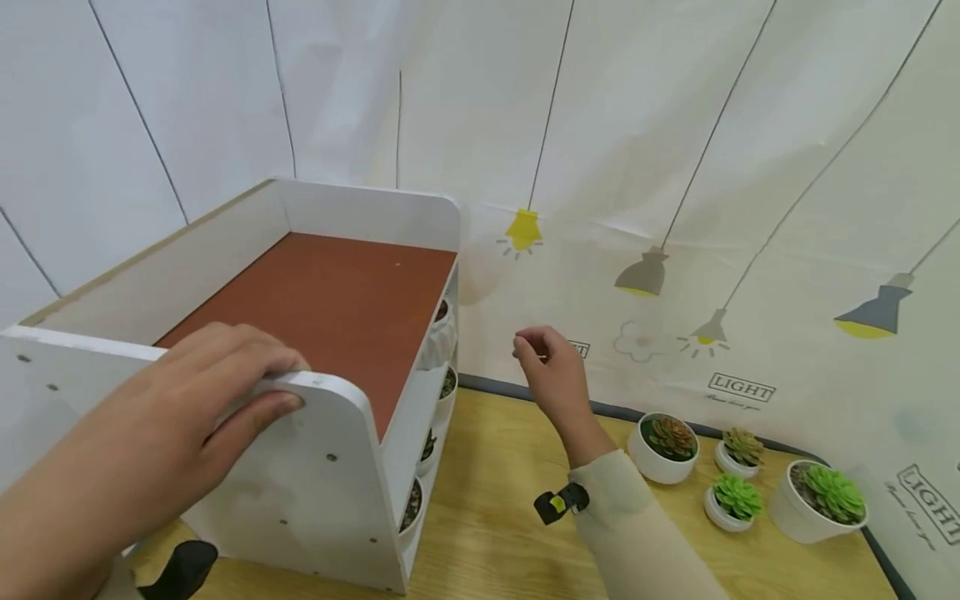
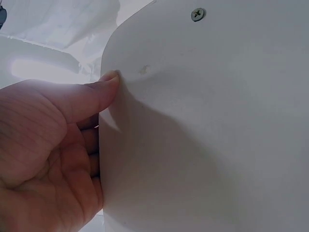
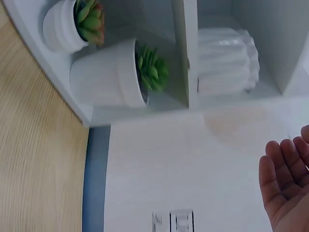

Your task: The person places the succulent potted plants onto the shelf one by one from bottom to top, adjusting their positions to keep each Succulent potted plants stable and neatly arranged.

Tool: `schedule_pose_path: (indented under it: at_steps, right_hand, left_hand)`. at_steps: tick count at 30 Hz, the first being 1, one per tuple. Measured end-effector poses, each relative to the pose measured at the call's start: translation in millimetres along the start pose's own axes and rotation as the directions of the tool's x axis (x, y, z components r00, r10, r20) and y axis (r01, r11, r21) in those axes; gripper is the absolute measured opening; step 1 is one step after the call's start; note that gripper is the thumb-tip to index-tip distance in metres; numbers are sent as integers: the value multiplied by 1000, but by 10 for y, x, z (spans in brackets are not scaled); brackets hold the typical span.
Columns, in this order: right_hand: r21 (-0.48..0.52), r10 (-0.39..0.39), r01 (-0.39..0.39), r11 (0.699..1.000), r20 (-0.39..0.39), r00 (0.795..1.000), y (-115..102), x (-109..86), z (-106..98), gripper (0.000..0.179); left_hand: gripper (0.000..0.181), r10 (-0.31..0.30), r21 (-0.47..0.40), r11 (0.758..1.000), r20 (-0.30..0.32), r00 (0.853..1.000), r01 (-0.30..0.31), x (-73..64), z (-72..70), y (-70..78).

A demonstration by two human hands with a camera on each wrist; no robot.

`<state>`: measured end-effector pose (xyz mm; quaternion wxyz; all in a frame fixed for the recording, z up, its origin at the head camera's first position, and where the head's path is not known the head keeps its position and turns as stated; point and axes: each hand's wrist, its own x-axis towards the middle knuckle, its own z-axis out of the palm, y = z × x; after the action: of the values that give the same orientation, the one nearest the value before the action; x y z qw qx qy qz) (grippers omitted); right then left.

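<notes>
A white shelf unit (image 1: 281,508) with a reddish-brown top board stands at the left in the head view. My left hand (image 1: 195,400) grips the upper edge of its near side panel, the thumb on the outer face and the fingers over the edge. The left wrist view shows that thumb pressed to the white panel (image 2: 203,121). Raised in the air right of the shelf is my right hand (image 1: 558,383), fingers loosely bent, with nothing visible in it. In the right wrist view, a ribbed white pot (image 3: 224,63) and a potted succulent (image 3: 104,75) sit in the shelf compartments.
Potted succulents stand on the wooden table (image 1: 502,500) at the right, among them a wide white pot (image 1: 663,467) and a taller one (image 1: 806,512). Behind is a wall covering (image 1: 480,125) printed with lamps. A smaller reddish-green succulent (image 3: 89,21) occupies the lower shelf.
</notes>
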<state>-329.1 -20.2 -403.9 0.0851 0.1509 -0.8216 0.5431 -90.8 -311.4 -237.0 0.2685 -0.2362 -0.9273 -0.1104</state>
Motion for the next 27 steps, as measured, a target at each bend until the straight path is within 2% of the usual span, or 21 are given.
schedule_pose_path:
  at_steps: [6, 12, 18, 24, 27]
  right_hand:
    - [21, 34, -33, 999, -74, 997, 184, -147, -300, 22]
    - [20, 92, -90, 996, -144, 985, 390, -402, -619, 25]
    - [53, 120, -110, 993, -245, 962, 626, -644, -897, 25]
    - [80, 167, -150, 985, -288, 943, 840, -874, -1159, 26]
    - [85, 182, -163, 983, -338, 923, 930, -948, -1278, 25]
  left_hand:
    - [26, 28, 27, 999, -25, 999, -28, -29, 17, -24]
    - [31, 1, 13, 1000, -7, 1000, -1, -42, 20, 4]
    - [28, 44, 13, 999, -40, 998, -43, -43, 20, -19]
    - [27, 54, 15, 998, -35, 998, -53, -21, 12, -33]
    - [28, 54, 14, 998, -33, 998, -53, -8, 16, -35]
